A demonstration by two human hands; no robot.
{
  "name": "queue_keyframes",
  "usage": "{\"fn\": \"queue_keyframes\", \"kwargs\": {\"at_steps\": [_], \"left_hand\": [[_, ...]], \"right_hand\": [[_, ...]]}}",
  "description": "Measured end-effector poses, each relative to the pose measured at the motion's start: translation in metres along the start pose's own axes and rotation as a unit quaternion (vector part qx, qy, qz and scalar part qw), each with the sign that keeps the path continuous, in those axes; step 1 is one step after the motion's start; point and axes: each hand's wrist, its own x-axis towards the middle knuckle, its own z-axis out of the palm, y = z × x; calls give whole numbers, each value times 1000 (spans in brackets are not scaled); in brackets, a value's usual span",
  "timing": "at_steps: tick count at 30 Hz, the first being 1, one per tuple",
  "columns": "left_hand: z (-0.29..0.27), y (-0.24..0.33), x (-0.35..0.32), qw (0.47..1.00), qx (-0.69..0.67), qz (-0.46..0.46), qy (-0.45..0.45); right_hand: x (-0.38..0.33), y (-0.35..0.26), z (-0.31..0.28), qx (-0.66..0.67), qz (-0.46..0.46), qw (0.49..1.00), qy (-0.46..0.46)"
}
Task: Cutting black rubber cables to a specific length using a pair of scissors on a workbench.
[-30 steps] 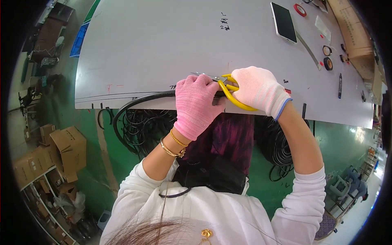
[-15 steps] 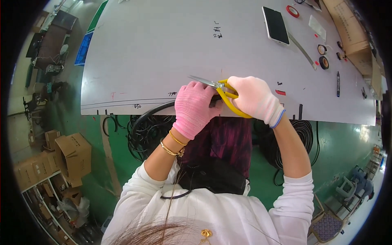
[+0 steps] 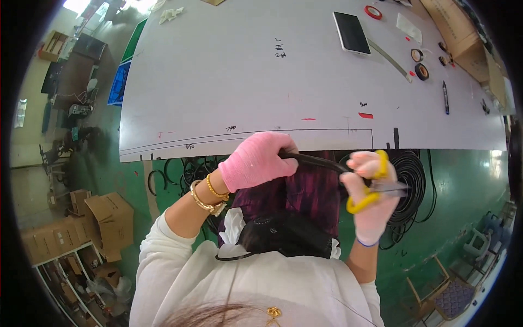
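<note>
Cable, thick, black and flexible, spans the gap between two gloved hands, just off the near edge of a pale grey, flat-topped desk. The left hand, in a bright pink knitted glove, is clamped on one part of it. The right hand, in a pale pink knitted glove, has its fingers closed about scissors with yellow looped handles and metal blades; the blades point rightward, away from the cable, and blur hides whether they are apart. Whether these fingers also pinch the cable cannot be told.

The likeliest trouble is the scissors: carried in the hand beside the cable, they could nick the glove or score the black covering if the wrist turns. A slack left grip could let the cable drop to the floor.

Below the desk's edge, a large coil of black cable sits right behind the right hand, near enough to snag the blades. Thin black loops hang at left. Farther off on the desktop lie a white-edged phone with a dark screen, a narrow metal strip, a black marker pen and a black tape roll.
</note>
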Motion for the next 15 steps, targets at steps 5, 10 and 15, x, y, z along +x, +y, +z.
{"fn": "queue_keyframes", "kwargs": {"at_steps": [5, 10, 15], "left_hand": [[7, -15, -10, 995, -94, -31, -29], [4, 9, -15, 987, -146, -64, -22], [12, 19, -21, 985, -160, -63, -32]], "right_hand": [[-50, -13, -39, 126, 249, 936, -213], [-95, 9, -9, 64, 359, 884, -292], [-95, 14, 16, 120, 369, 892, -233]]}}
